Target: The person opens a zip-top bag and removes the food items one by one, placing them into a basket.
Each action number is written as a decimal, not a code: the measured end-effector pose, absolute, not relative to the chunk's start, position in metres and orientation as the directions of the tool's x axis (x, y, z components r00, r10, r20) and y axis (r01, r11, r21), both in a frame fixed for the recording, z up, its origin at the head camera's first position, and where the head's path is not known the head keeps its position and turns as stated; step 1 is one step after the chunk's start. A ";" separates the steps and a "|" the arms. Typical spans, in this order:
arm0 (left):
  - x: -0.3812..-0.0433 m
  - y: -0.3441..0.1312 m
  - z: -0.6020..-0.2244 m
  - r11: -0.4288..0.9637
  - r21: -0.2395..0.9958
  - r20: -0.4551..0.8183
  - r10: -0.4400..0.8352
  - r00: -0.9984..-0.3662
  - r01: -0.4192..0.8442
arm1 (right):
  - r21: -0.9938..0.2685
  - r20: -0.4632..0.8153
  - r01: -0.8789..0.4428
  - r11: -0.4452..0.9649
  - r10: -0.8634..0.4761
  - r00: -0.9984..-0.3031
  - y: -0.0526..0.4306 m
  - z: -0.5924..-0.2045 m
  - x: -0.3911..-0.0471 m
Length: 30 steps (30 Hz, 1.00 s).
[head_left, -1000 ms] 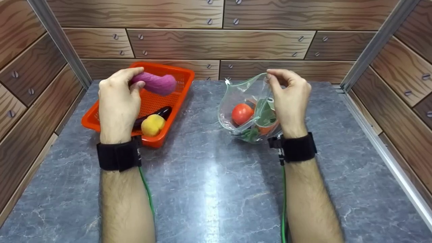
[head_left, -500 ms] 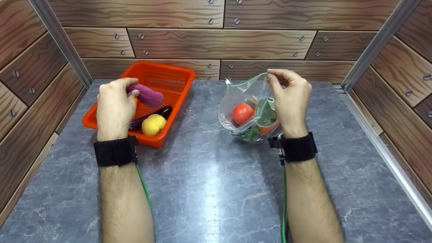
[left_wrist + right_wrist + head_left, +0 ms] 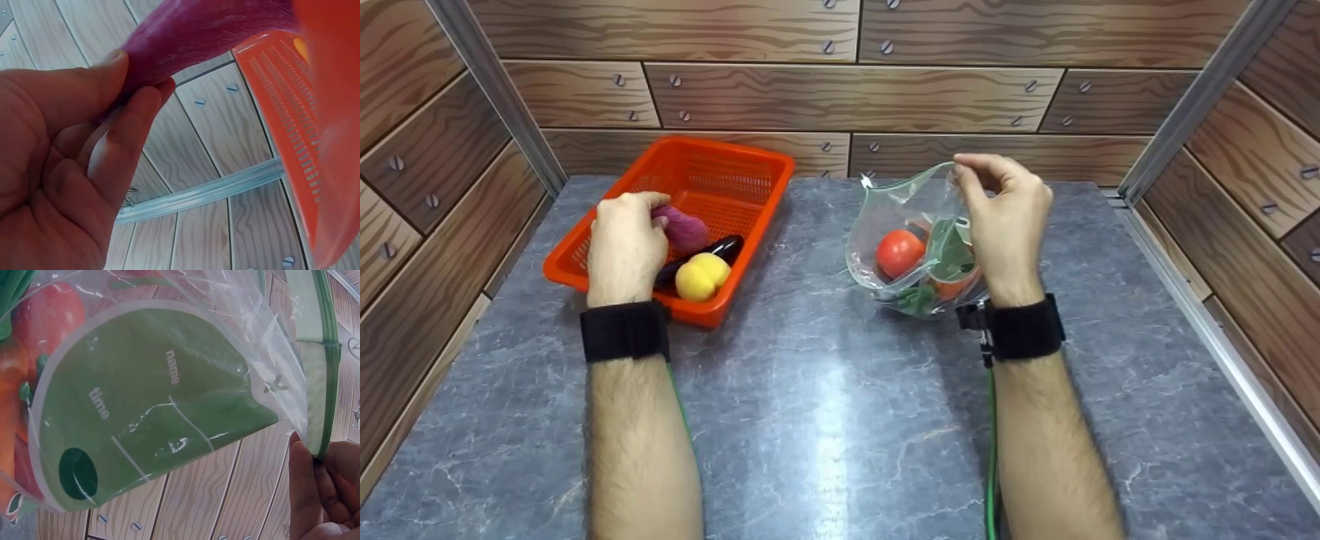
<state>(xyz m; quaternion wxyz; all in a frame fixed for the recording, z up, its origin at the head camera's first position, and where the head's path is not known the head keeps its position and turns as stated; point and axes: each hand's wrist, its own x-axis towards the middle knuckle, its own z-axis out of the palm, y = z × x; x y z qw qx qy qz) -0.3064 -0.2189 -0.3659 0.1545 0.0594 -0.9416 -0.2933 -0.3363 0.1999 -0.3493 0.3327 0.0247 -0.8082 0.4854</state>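
My left hand (image 3: 626, 244) pinches one end of a purple sweet potato (image 3: 682, 229) between thumb and fingers, low over the orange basket (image 3: 776, 195). In the left wrist view the sweet potato (image 3: 208, 34) points away from the fingertips, beside the basket wall (image 3: 337, 140). A dark eggplant (image 3: 727, 247) and a yellow peach (image 3: 701, 277) lie in the basket's near corner. My right hand (image 3: 1009, 210) pinches the top edge of a clear zip bag (image 3: 870, 232), whose mouth gapes. Inside are a tomato (image 3: 900, 253) and a carrot (image 3: 11, 405) with green leaves, behind a green printed label (image 3: 140, 405).
The grey marbled table (image 3: 810, 390) lies between and in front of the arms. Wood-patterned walls (image 3: 780, 94) enclose it at the back and sides, with metal rails (image 3: 1207, 300) along the edges. A green cable (image 3: 991, 450) runs along the right forearm.
My left hand has brought the sweet potato down and to the left, lower over the basket near the eggplant. The right hand and the bag have stayed in place.
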 end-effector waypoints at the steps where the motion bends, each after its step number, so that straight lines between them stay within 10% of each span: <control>1: -0.307 -0.220 -0.367 0.823 0.567 0.245 -0.202 -0.948 -0.029 | -0.767 0.562 -0.362 0.530 0.283 -0.777 0.200 -0.349 -0.336; 30: -0.313 -0.227 -0.378 0.852 0.512 0.006 -0.134 -0.991 -0.112 | -0.770 0.554 -0.358 0.528 0.276 -0.786 0.200 -0.349 -0.337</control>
